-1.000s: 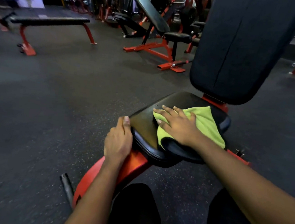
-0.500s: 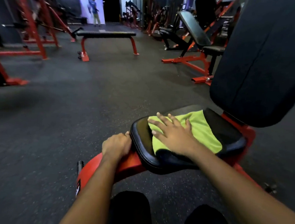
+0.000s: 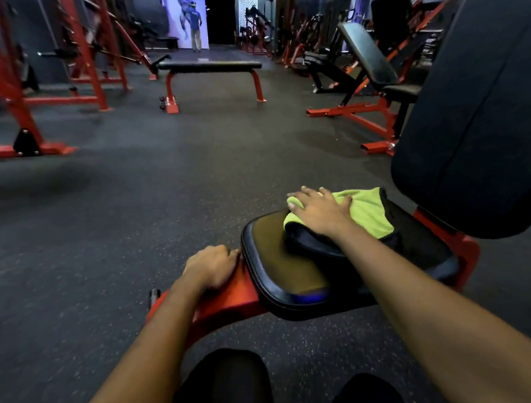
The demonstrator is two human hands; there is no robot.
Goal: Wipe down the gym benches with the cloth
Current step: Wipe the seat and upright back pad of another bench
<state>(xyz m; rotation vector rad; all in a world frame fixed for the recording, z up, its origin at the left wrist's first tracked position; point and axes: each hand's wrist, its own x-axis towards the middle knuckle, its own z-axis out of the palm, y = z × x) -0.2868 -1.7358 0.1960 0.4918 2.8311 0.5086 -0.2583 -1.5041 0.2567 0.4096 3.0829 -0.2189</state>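
Head view: a yellow-green cloth (image 3: pixel 369 213) is pressed flat onto the black seat pad (image 3: pixel 284 267) of a red-framed gym bench by the right hand (image 3: pixel 319 211), whose fingers are held straight and spread wide over the cloth's left part. The cloth is spread across the far half of the pad, its left edge lying at the pad's far-left rim and its right end reaching just under the tall black backrest pad (image 3: pixel 490 108), which is raised steeply at the right. The near half of the seat pad is left bare. The left hand (image 3: pixel 212 265) is laid on the red frame (image 3: pixel 230 298) just beside the pad's near-left corner, with its fingers curled down over the frame's edge. Two dark-clothed knees (image 3: pixel 225 384) are seen at the bottom edge. Farther off on the dark speckled floor (image 3: pixel 161 208), a flat bench (image 3: pixel 210 66) and an incline bench (image 3: pixel 366 56) are set well apart, and a red rack (image 3: pixel 79 40) is placed at the far left.
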